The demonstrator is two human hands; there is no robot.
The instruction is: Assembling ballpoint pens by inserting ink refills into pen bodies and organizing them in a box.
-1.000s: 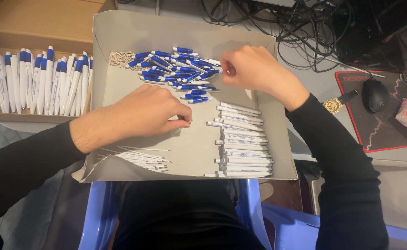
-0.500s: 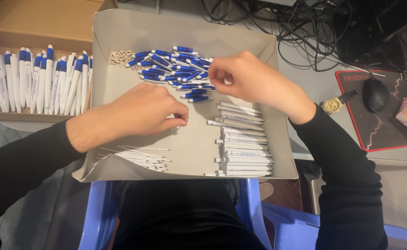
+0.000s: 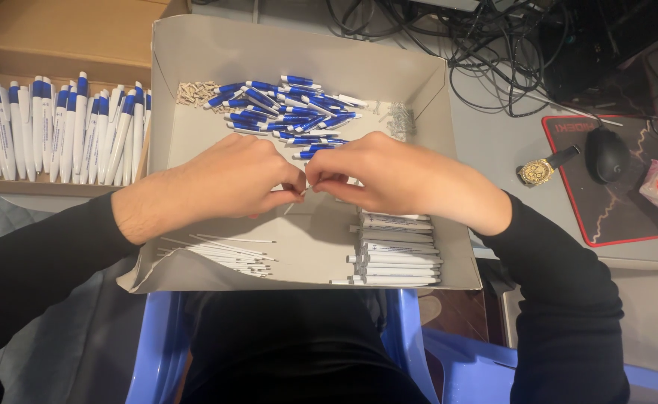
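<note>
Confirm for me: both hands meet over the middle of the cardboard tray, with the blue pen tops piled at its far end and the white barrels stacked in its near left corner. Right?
Not quite. The head view shows the white barrels stacked in the near right corner; the near left corner holds thin refills. The rest stands: left hand and right hand meet over the middle of the cardboard tray, blue pen tops at its far end.

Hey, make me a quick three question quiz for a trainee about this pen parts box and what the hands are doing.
1. True or false: the left hand and right hand meet fingertip to fingertip over the grey cardboard box.
2. Which pile lies at the far side of the box? A) blue pen tops B) white barrels C) thin refills
3. Fill in: the finished pens lie in a brown tray on the person's ____ side.

Key: 1 true; 2 A; 3 left.
</note>
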